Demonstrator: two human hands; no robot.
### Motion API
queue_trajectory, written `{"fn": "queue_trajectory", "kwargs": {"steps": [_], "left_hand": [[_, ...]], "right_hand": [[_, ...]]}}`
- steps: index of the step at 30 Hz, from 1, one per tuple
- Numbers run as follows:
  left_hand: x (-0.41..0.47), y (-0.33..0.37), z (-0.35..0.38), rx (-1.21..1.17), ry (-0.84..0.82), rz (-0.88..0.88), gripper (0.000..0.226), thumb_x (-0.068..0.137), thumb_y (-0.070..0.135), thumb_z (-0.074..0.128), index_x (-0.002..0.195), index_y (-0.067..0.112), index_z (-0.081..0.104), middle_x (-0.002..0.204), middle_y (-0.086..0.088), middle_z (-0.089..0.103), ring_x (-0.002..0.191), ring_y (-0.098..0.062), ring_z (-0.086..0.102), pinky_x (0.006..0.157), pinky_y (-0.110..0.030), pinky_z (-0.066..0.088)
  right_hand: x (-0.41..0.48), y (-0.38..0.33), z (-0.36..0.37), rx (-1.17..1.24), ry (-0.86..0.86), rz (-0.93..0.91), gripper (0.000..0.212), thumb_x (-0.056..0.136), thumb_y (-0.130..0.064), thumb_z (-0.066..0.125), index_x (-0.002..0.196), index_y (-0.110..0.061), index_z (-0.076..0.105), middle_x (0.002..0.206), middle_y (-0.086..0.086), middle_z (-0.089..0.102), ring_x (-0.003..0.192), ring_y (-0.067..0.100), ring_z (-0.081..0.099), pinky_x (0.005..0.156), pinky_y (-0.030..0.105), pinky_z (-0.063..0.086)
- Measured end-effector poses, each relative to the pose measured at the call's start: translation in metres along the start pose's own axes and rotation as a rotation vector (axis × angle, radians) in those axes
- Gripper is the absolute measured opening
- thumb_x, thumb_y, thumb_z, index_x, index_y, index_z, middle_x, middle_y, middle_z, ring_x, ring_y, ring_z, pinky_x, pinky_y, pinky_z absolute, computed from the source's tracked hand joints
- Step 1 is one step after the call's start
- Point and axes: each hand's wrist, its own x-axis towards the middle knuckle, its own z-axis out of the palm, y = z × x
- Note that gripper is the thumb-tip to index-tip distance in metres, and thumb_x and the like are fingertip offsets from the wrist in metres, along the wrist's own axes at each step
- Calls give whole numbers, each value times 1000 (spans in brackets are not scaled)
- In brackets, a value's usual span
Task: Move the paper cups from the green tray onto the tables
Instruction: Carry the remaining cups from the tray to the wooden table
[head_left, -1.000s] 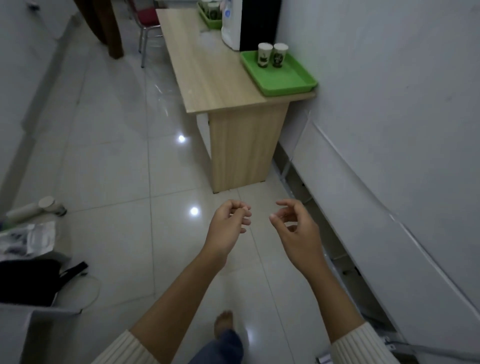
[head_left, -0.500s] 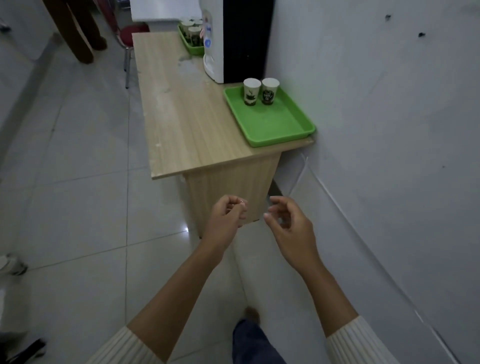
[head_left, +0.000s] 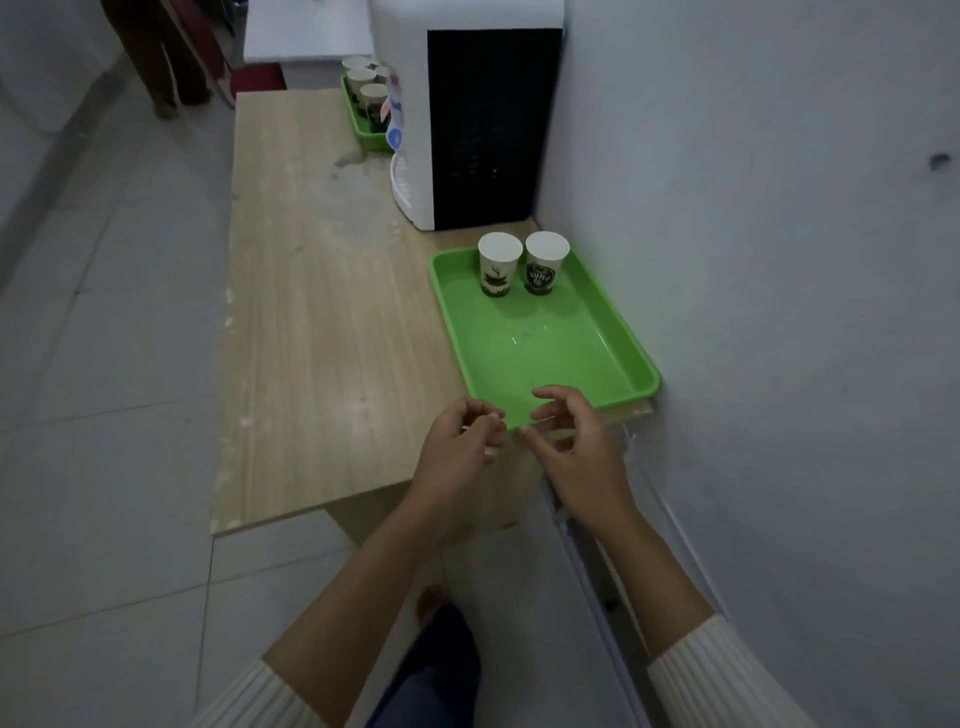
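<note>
Table (head_left: 322, 312) closer; hands (head_left: 457, 457) (head_left: 576, 462) now near green tray (head_left: 545, 353)

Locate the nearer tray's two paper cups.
Head view, right of centre: paper cups side by side at the far end of the green tray, just before the water dispenser.

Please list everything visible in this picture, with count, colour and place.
green tray: one, bright green, table's near right corner, by the wall
paper cups: two, white with dark print, upright at that tray's far end
table: one, light wood, along the wall
water dispenser: one, white and black, on the table beyond the tray
second tray: one, green, behind the dispenser, with several more cups
another person's legs: dark trousers, far left
left hand: empty, fingers loosely curled, over the table's near edge
right hand: empty, fingers loosely curled, by the tray's near rim
</note>
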Motion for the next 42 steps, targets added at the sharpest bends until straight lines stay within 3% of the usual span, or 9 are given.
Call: {"fn": "queue_trajectory", "kwargs": {"steps": [4,8,15,19,24,30,35,39,42], "left_hand": [[73,15,-2,-23,-6,-48,13,94,9,46,99,6,58,87,-3,61,74,-13,58,66,-25,47],[137,27,0,-38,-34,-107,15,95,13,47,100,6,59,96,-8,64,81,-17,62,67,-26,51],[221,30,14,-131,-47,-275,29,97,20,45,117,1,55,112,-12,62,103,-22,62,81,-34,54],[261,37,21,-287,10,-386,34,99,22,41,121,-1,51,120,-17,58,111,-26,58,86,-38,52],[298,41,27,-433,114,-462,38,100,23,38,124,-5,47,118,-20,56,112,-28,56,93,-41,49],[318,40,31,-511,192,-545,40,100,23,39,126,-7,45,115,-19,55,108,-27,54,96,-40,46],[323,41,31,-541,223,-568,45,100,26,39,133,-5,40,119,-19,53,110,-28,53,93,-38,46],[318,50,28,-534,247,-490,41,101,27,35,128,-2,45,113,-15,57,98,-23,57,82,-34,49],[309,56,19,-585,261,-406,31,102,25,34,109,3,54,95,-12,62,84,-22,61,78,-33,52]], "right_hand": [[73,1,10,-4,23,14,43,80,-17,74,118,-22,55,99,0,64,91,14,60,69,22,47],[141,4,17,-76,29,-26,60,75,-19,78,128,-20,48,108,0,60,101,13,55,78,18,41],[251,13,24,-409,34,-146,79,70,-23,81,138,-16,41,135,6,49,128,25,42,107,47,35],[306,19,31,-673,-72,-164,85,75,-34,77,144,-20,30,150,5,35,147,22,14,118,53,4],[349,24,40,-869,-253,-224,89,76,-44,72,147,-22,23,156,4,27,150,21,-1,113,57,-12],[367,30,44,-956,-313,-252,79,75,-44,71,141,-22,33,145,7,39,143,24,21,114,56,-9],[374,20,40,-812,-284,-260,79,69,-41,74,137,-24,38,134,3,49,133,25,35,117,51,-6],[370,-6,34,-578,-339,-262,78,66,-30,76,135,-25,40,126,3,47,122,24,44,117,51,14],[361,-21,37,-432,-420,-265,79,66,-25,77,135,-28,39,124,3,42,115,24,47,102,45,39]]}}
